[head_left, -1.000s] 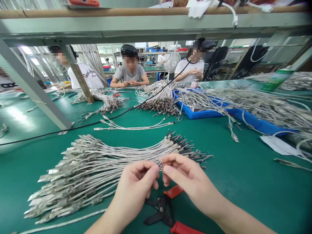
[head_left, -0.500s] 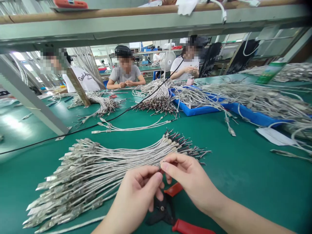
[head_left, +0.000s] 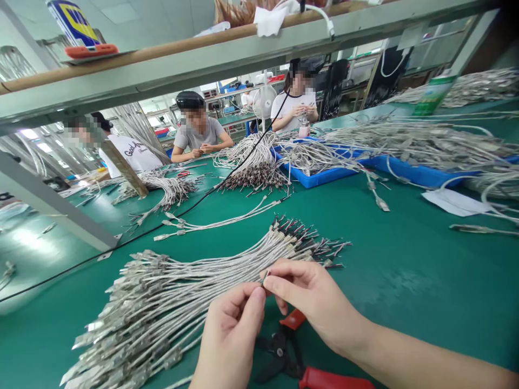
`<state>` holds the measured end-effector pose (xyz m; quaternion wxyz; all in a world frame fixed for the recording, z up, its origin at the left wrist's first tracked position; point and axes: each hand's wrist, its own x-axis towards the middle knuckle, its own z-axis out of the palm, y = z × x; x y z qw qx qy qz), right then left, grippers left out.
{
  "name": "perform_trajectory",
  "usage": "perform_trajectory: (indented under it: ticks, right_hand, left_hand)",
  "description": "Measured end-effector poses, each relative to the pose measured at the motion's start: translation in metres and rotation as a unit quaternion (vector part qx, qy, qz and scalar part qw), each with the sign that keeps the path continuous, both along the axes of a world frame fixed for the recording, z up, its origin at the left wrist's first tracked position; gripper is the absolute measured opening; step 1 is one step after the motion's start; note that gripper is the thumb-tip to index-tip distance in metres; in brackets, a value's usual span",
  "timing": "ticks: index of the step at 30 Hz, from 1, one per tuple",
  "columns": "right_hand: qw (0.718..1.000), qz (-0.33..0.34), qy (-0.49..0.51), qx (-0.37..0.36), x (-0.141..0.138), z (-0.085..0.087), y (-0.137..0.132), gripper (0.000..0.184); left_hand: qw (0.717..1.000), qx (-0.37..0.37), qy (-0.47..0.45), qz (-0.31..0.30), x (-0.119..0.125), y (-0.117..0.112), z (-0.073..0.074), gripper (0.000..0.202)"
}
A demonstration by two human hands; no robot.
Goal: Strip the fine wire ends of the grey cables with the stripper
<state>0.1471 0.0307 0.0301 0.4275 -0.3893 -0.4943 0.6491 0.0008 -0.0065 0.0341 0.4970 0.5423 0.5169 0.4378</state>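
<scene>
My left hand [head_left: 231, 335] and my right hand [head_left: 312, 302] meet fingertip to fingertip just above the green table. Both pinch the thin stripped wires at the end of one grey cable [head_left: 265, 276]. That cable belongs to a big fanned bundle of grey cables [head_left: 178, 302] with metal plugs at the left and dark stripped ends [head_left: 312, 243] at the right. Red-handled pliers [head_left: 292, 351] lie on the table directly under my hands, partly hidden by them.
Blue trays [head_left: 324, 175] heaped with grey cables stand at the back right, beside a white paper [head_left: 454, 202]. More cable bundles [head_left: 255, 162] lie mid-table, with a black cord [head_left: 162, 224] running across. Three people sit working at the far side. A shelf beam [head_left: 203, 59] spans overhead.
The view has tilted and shifted slightly. My hands stay together on the cable end, the left hand now a little lower and nearer to me.
</scene>
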Motion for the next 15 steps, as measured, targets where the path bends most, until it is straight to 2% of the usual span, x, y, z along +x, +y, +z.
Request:
perform_trajectory:
  ticks: [15]
  right_hand:
    - [0.999,0.018,0.027,0.029,0.0008,0.0067,0.0029,0.024]
  left_hand:
    - [0.998,-0.037,0.015,0.04,0.0009,0.0005,-0.0054,0.049]
